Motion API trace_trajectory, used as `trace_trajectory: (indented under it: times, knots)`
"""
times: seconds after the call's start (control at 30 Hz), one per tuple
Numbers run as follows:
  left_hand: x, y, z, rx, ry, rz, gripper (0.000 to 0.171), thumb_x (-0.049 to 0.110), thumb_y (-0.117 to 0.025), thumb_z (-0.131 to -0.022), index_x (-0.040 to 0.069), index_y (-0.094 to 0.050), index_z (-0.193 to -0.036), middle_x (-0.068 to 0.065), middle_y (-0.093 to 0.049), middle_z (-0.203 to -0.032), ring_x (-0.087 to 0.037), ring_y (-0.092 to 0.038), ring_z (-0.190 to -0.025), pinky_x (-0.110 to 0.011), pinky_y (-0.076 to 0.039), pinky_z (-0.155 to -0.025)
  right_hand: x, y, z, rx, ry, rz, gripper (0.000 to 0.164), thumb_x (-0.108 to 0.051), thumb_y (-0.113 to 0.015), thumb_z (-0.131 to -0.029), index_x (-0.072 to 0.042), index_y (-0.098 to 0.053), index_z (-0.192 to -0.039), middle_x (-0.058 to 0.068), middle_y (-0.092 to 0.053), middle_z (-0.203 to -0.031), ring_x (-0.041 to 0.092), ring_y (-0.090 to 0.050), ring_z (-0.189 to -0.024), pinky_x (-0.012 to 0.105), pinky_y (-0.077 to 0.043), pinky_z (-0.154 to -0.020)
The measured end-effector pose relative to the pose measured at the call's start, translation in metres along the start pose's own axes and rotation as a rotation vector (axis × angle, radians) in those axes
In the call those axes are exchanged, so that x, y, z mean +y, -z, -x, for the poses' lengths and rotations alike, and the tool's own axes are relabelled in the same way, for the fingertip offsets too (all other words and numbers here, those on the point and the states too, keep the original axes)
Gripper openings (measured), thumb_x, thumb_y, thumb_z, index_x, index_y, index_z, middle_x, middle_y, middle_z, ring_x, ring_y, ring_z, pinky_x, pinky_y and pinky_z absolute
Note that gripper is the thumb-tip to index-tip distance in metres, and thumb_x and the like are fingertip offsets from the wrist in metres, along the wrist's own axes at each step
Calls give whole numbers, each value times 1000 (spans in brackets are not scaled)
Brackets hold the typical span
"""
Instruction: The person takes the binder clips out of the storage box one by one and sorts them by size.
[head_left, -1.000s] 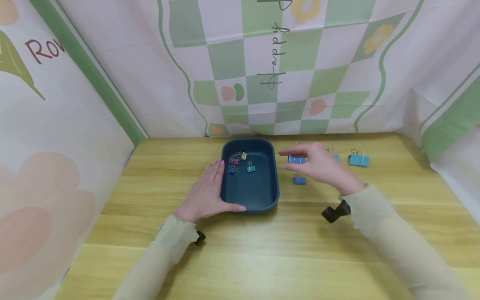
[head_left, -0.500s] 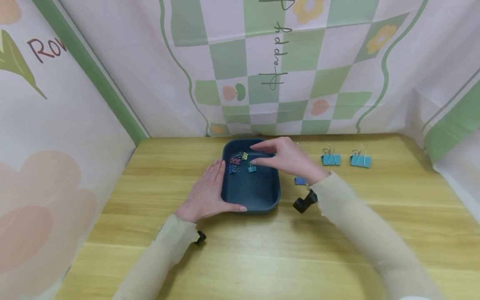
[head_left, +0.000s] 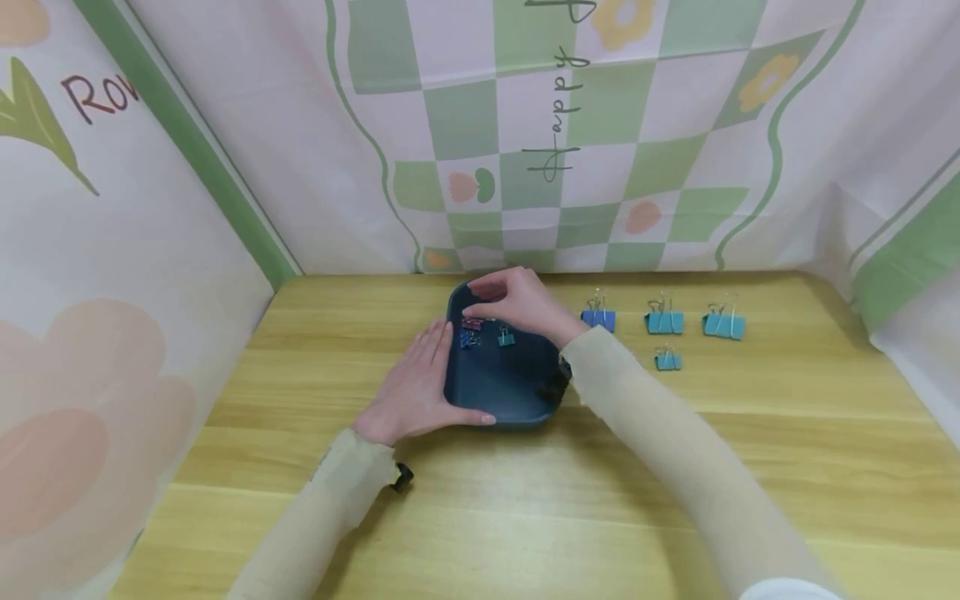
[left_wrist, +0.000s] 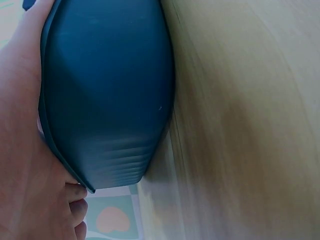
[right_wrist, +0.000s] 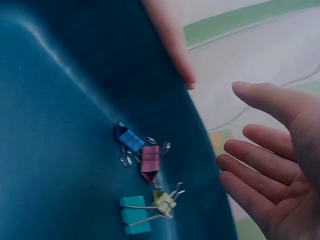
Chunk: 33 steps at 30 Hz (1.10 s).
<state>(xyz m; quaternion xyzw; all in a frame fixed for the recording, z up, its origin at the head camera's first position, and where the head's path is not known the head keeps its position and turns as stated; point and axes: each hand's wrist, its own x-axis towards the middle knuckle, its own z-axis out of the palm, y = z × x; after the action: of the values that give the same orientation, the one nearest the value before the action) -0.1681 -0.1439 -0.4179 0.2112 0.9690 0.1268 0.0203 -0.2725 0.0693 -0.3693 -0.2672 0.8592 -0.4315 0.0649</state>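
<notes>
My left hand [head_left: 411, 385] rests along the left side of a dark blue tray [head_left: 491, 387], fingers straight and thumb on its front rim. My right hand [head_left: 525, 304] hovers over the tray's far left part, thumb and fingers apart with nothing between them. Small binder clips lie inside: a blue clip [right_wrist: 131, 141], a pink clip [right_wrist: 150, 162], a yellow clip [right_wrist: 164, 202] and a teal clip [right_wrist: 135, 215]. In the head view the right hand hides the yellow one. The left wrist view shows the tray's outer wall and the left hand at its rim.
Right of the tray, a larger blue binder clip [head_left: 598, 320] stands on the wooden table [head_left: 510, 508] beside two large teal binder clips, one [head_left: 664, 322] nearer and one [head_left: 723, 325] farther right. A small teal clip [head_left: 667, 360] lies in front. A patterned curtain [head_left: 525, 167] hangs behind.
My right hand has moved left, from over the blue clips on the table to above the tray's far left. Its sleeve now covers the small blue clip's spot. The left hand stays in place.
</notes>
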Motion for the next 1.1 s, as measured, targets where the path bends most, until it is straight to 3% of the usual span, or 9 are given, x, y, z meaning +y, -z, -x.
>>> trace_trajectory:
  times: [0.33,0.53,0.7,0.8,1.1]
  knots:
    - [-1,-3,0,-1,-11,1,144,102,-42,-65,3,-4,-163,-12,-2,-170,-20,3,-154,-35,-3,-123,17,-25,-22,20,-84,79,40,-23,-81,-90,-4,-73,-124,10,-73,-117,22,-69,-106,38,-55,-93]
    - [-2,-3,1,2,-17,13,143,101,-44,-66,2,-6,-163,-12,-2,-170,-21,2,-154,-36,-4,-123,27,-35,-26,-20,-110,186,29,-20,-77,-94,-5,-76,-118,6,-76,-107,18,-70,-94,36,-56,-86]
    - [-2,-2,1,-1,-16,13,143,100,-45,-66,2,-6,-163,-12,-1,-170,-21,3,-154,-37,-4,-123,30,-37,-27,-19,-108,208,16,-18,-73,-97,-8,-80,-107,1,-76,-96,15,-68,-84,34,-56,-78]
    - [-2,-2,0,-3,-13,9,143,101,-45,-66,2,-6,-163,-12,-1,-170,-20,4,-154,-36,-4,-123,31,-37,-28,-14,-108,210,16,-17,-70,-99,-8,-80,-106,0,-76,-93,16,-67,-82,33,-55,-76]
    - [-1,-1,0,0,-11,14,142,100,-45,-67,2,-7,-163,-13,-2,-170,-21,2,-155,-35,-4,-123,35,-34,-27,-14,-186,208,27,-21,-62,-103,-3,-75,-117,10,-73,-106,21,-68,-87,36,-57,-80]
